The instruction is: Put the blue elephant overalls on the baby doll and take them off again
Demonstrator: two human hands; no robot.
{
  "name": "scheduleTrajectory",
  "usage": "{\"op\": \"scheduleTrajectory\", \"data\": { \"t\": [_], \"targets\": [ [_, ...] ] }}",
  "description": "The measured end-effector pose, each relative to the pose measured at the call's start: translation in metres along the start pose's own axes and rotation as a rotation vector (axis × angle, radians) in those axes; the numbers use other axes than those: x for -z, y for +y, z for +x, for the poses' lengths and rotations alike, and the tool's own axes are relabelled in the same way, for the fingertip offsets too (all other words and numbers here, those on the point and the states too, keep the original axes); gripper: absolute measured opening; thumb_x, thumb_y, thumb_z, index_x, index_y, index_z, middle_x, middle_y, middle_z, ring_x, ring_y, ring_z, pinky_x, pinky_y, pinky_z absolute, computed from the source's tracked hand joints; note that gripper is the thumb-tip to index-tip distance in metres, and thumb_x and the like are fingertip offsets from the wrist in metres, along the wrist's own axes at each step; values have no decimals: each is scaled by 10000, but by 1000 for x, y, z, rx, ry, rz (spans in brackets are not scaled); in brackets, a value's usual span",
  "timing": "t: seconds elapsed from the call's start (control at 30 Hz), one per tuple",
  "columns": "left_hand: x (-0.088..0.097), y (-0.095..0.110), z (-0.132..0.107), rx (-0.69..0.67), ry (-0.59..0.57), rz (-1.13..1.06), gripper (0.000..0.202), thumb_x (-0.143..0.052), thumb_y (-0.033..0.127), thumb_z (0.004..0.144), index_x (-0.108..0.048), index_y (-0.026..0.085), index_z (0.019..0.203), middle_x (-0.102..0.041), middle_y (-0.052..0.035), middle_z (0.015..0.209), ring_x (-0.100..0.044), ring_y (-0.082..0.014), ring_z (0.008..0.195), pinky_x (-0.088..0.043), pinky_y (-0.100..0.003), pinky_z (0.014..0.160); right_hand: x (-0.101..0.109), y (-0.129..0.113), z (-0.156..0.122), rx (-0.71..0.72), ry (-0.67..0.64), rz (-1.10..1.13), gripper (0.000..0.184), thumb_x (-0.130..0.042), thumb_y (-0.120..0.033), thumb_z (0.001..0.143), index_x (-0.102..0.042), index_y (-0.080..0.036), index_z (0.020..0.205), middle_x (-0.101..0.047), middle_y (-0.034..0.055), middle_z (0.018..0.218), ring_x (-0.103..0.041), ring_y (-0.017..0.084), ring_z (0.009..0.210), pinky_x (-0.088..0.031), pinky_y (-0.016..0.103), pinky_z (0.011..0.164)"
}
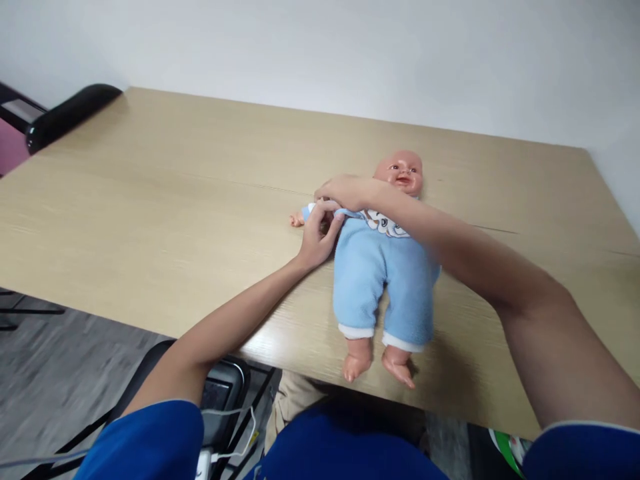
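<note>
A baby doll (385, 267) in a light blue suit lies on its back on the wooden table (165, 193), head away from me, bare feet near the front edge. My left hand (317, 237) pinches the blue sleeve at the doll's outstretched arm, fingers closed on the cloth. My right hand (347, 192) reaches across the doll's chest and grips the same sleeve near the shoulder, fingers curled. The doll's small hand (297, 219) pokes out of the cuff beyond my fingers.
A black chair back (65, 117) stands at the table's far left corner. A white wall runs behind the table. Below the front edge are a black chair frame with a dark device (225, 390) and white cables.
</note>
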State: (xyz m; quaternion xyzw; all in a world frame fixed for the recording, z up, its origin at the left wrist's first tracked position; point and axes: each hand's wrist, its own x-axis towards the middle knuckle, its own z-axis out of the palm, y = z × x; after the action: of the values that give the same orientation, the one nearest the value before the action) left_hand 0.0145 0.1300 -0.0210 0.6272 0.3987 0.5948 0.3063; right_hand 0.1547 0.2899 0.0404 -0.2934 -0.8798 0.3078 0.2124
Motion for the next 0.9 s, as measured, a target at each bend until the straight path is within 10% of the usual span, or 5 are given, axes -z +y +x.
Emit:
{"op": "scheduleTrajectory", "data": {
  "t": [0.1, 0.23, 0.57, 0.7, 0.9],
  "targets": [
    [1, 2, -1, -9, -18, -10, 565, -690, 846, 1178, -741, 285, 1140, -715, -57, 1038, -629, -251, 941, -541, -452, 937, 11, -11, -14, 35, -170, -254, 193, -972, -142, 923, -837, -231, 1029, -883, -13, 1013, -713, 192, 941, -513, 318, 927],
    [2, 7, -4, -36, -31, -31, 509, -691, 788, 1200, -740, 285, 1139, -738, -76, 1075, -641, -255, 936, -549, -459, 916, 39, -22, -40, -16, 94, -131, 382, -969, -174, 863, -848, -275, 1210, -907, 44, 1209, -779, 308, 1105, -602, 434, 1035],
    [2, -16, -16, -316, 47, 36, 445, -637, 774, 1217, -736, 343, 1264, -709, -130, 1449, -716, -342, 1415, -587, -595, 1248, 53, -28, -77, -46, 40, 112, 248, -791, -180, 897, -876, -252, 1119, -925, 97, 1337, -824, 343, 1277, -636, 529, 1224],
    [-3, -29, -7, -161, 130, -125, 488, -634, 801, 1223, -691, 318, 1260, -703, -69, 1197, -722, -248, 1135, -617, -443, 1075, 52, -38, -88, -37, 39, 80, 306, -824, -453, 1019, -904, -269, 1250, -895, 130, 1489, -812, 388, 1424, -619, 592, 1317],
    [-3, -29, 6, 130, 169, -313, 585, -874, 866, 1060, -750, 295, 1100, -721, -61, 1255, -684, -239, 1351, -548, -365, 1256, 65, -58, -116, -243, -30, -76, 571, -784, -796, 1081, -892, -246, 1192, -937, 138, 1200, -855, 403, 1144, -662, 522, 1051]
  ]
}}
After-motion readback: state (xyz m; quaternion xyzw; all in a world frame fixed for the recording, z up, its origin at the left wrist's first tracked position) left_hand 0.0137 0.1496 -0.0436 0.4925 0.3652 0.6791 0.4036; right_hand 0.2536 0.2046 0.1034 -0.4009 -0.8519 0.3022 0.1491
